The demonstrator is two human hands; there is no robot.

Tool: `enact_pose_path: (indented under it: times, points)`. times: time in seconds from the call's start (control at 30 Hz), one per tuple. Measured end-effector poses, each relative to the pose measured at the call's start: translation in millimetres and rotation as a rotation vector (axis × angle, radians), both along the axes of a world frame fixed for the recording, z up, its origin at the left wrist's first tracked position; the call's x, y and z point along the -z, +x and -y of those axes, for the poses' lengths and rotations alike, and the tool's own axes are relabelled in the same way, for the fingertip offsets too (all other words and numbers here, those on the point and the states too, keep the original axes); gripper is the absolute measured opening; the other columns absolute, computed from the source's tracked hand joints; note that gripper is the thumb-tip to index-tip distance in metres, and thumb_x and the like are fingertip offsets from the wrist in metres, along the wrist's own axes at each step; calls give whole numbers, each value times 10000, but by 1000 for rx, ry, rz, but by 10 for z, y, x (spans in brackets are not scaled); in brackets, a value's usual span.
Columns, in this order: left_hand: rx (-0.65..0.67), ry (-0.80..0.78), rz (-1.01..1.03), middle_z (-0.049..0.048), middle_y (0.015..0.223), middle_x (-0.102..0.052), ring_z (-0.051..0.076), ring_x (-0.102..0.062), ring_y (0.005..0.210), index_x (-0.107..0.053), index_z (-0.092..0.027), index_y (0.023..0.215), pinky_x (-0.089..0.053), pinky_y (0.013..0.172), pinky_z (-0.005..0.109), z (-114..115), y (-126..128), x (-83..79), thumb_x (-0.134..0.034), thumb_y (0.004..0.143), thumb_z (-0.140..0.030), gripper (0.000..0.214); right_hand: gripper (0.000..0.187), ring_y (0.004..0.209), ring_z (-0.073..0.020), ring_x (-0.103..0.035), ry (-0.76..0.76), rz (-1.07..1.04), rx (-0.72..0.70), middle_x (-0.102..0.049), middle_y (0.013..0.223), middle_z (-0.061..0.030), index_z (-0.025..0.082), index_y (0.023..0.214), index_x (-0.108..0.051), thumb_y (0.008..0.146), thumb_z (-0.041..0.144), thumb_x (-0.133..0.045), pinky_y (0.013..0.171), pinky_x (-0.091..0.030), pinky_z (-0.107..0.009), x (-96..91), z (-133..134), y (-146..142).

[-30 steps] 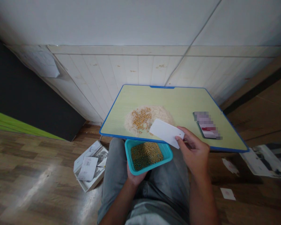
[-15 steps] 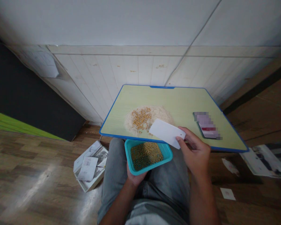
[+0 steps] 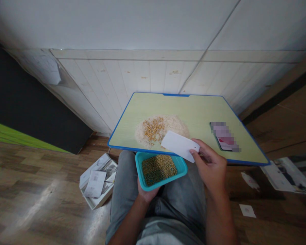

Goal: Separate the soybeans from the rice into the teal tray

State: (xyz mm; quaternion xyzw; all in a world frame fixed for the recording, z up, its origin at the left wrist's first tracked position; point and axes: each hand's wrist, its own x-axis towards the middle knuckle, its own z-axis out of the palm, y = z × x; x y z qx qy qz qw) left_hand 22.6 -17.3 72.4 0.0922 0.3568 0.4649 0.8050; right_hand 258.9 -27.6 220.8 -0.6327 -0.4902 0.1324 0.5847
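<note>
Below the table's near edge, my left hand (image 3: 147, 193) holds a turquoise plastic basket (image 3: 183, 170) from underneath, its fingers mostly hidden. Yellow soybeans (image 3: 165, 163) cover the basket's bottom. My right hand (image 3: 211, 166) pinches one end of a thin white card (image 3: 180, 145), with the thumb near a small hole. The card slants over the table's front edge, its far end beside a pile of rice (image 3: 177, 122). More soybeans (image 3: 153, 128) lie on the left part of that rice.
The pile is on a small pale green table (image 3: 201, 109) with a blue rim, against a white panelled wall. A phone (image 3: 223, 136) lies at its right. On the floor at left sits an open white box (image 3: 97, 183). Papers (image 3: 248, 210) lie on the floor at right.
My right hand and the white card have shifted slightly left and towards me. The basket and the pile look the same.
</note>
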Motion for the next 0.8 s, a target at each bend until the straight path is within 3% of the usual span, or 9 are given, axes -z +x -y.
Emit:
enact_pose_path:
  times: [0.23,0.53,0.8]
  points:
    - [-12,-68,66,53,1557,-875,516,-494,1755,-850,-353,1316,-524,1364,714,-17,5,-23,-837,900,-730,561,324,774,-209,-860,11,25,-22,-938,1037,-48,240,1302,-949,1018,348,-836,724,-701,-287,12,4,4]
    - [-66,-177,160,87,1503,-899,447,-566,1723,-838,-294,1404,-513,1384,709,-9,5,-68,-488,1153,-576,515,324,828,-234,-893,26,39,-40,-954,1122,-58,250,1296,-952,1009,355,-846,764,-730,-311,16,2,-20]
    - [-113,-241,183,81,1537,-875,416,-577,1722,-785,-329,1512,-502,1400,705,3,16,-137,-530,1137,-558,508,291,854,-239,-914,29,87,-65,-957,1118,-42,282,1277,-960,1022,346,-834,806,-742,-317,-4,-9,-48]
